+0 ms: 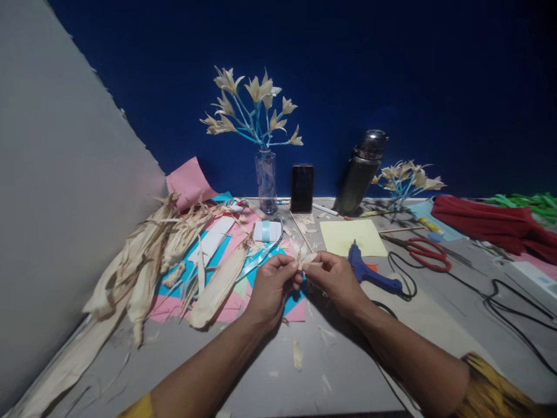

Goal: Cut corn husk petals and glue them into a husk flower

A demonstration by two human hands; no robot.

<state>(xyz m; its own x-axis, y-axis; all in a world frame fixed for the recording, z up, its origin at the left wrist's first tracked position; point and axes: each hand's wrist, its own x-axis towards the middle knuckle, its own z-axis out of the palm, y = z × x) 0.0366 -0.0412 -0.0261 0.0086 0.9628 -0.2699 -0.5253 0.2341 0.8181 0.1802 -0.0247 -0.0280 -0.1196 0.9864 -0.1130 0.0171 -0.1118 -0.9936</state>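
Grey table: dry husks, yellow sheet, red-handled scissors

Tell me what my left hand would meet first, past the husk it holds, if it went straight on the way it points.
Probably your right hand: the left hand points forward and rightward at its fingertips, just past the husk. Depth is unclear.

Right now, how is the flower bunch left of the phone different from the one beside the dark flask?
The left bunch stands higher; the right bunch is lower and looks smaller. The left bunch's flowers spread apart; the right bunch's crowd together. Both have pale petals and blue stems.
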